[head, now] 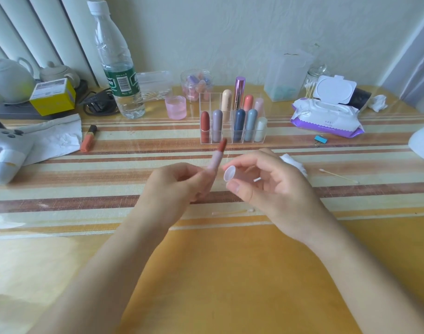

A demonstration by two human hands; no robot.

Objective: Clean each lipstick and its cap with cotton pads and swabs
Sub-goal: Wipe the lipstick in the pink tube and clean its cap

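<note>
Now pinching a pink lipstick [217, 157], red tip up and tilted right, in the left grip [174, 186] above the striped worktop [61, 194]; clasping its clear cap [230, 175] in the right grip [271, 186], just beside the tube. Below, a swab [232, 211].

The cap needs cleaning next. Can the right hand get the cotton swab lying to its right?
Probably yes: the cotton swab lies alone on the table, with nothing between. But the right hand holds the cap, so its grip is busy.
</note>
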